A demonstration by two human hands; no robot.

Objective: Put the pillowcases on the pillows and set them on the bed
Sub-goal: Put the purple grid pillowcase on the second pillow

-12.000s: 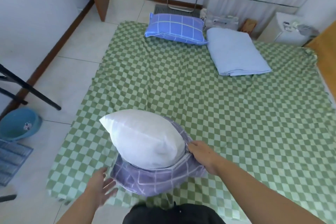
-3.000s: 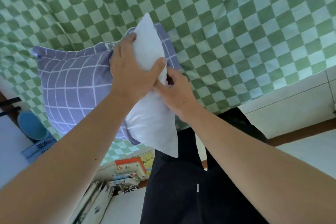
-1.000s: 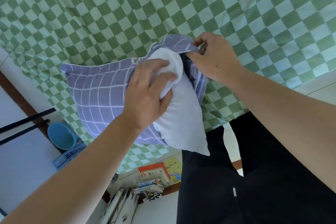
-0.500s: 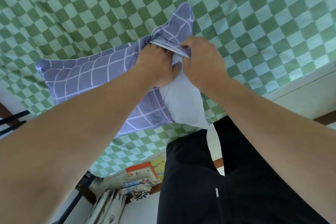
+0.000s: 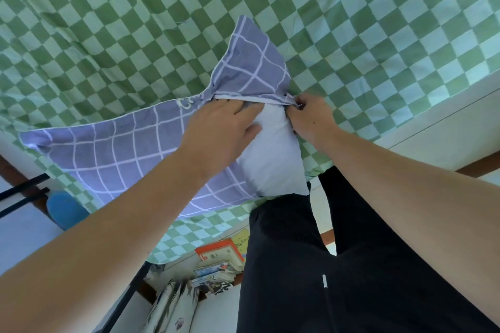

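A white pillow (image 5: 273, 154) lies at the near edge of the bed, most of it inside a purple pillowcase (image 5: 116, 154) with a white grid. The pillow's near end sticks out of the case's opening. My left hand (image 5: 224, 130) lies on the pillow at the opening, fingertips under the hem. My right hand (image 5: 311, 119) pinches the hem at the opening's right corner. An empty flap of the case (image 5: 251, 67) stands up beyond the hem.
The bed is covered by a green checked sheet (image 5: 351, 21). Books and magazines (image 5: 216, 259) are stacked on the floor under the bed's edge. A blue basin (image 5: 65, 211) and black rods (image 5: 21, 192) are at the left. My dark trousers (image 5: 324, 265) fill the bottom.
My right hand has shifted right along the hem to the corner, and the opening is stretched wider. My left hand has flattened on the pillow. More white pillow shows.
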